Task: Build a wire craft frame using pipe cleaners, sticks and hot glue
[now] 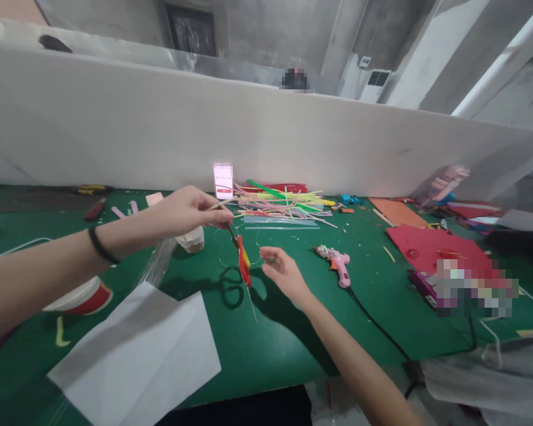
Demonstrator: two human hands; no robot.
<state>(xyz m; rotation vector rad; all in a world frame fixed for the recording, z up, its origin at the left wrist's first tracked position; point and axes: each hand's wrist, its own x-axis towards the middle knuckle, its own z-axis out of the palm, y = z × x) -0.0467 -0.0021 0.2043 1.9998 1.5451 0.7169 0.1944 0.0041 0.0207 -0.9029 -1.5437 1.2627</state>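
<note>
My left hand point(204, 207) is closed in a pinch above the table, around the dark blades of a pair of scissors. The scissors point(244, 263) hang down from it with red and yellow handles lowest. A thin pale strip point(222, 204) also shows at its fingertips. To the right of the handles, my right hand point(284, 272) has loosely curved fingers with a gap between thumb and forefinger, and I see nothing held in it. A fine clear wire curves near both hands; its ends are hard to follow. Just behind my left wrist stands a small whitish cup point(190, 239).
Colourful pipe cleaners point(284, 201) lie at the back beside a lit phone point(223, 180). A pink glue gun point(340, 266) with a black cord lies right, near red sheets point(439, 248). White paper point(146, 355) covers the front left; a red-and-white paper cup point(93, 299) lies behind it.
</note>
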